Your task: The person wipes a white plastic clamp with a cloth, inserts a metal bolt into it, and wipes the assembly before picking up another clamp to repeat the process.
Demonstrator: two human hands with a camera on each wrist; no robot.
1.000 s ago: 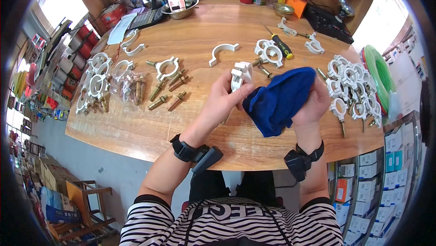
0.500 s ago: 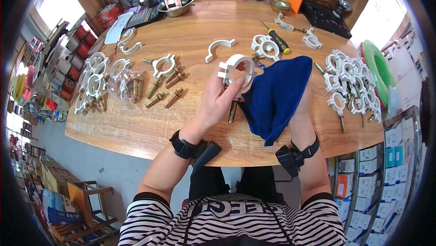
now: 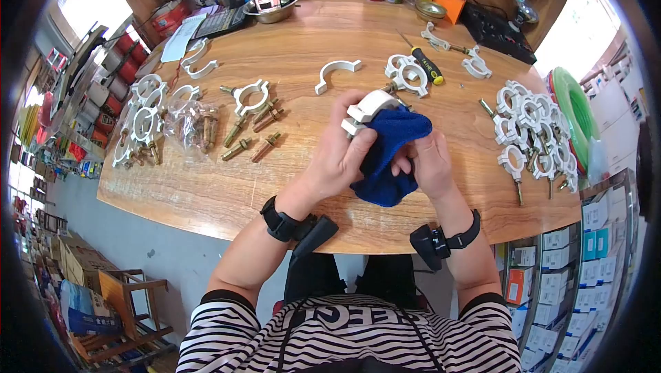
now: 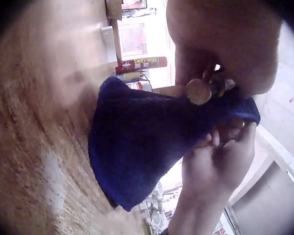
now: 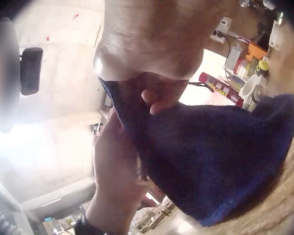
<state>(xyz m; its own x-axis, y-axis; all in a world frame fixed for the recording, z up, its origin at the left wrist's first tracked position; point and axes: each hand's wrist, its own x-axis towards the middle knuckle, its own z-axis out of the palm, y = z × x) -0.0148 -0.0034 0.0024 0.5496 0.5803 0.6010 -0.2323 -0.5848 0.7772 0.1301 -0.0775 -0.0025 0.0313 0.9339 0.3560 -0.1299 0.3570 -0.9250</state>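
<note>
Above the cluttered wooden table [image 3: 303,42], the left grip [image 3: 337,156] clasps a white plastic pipe clamp [image 3: 368,108] while the right grip [image 3: 425,161] pinches a bunched blue terry cloth [image 3: 385,166] against it.

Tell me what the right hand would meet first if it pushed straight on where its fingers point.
The blue cloth, which the right hand grips. Past that, probably the white clamp held in the left hand, though depth is hard to judge.

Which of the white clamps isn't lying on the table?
The white clamp gripped in the left hand, against the blue cloth; the others lie on the table.
</note>
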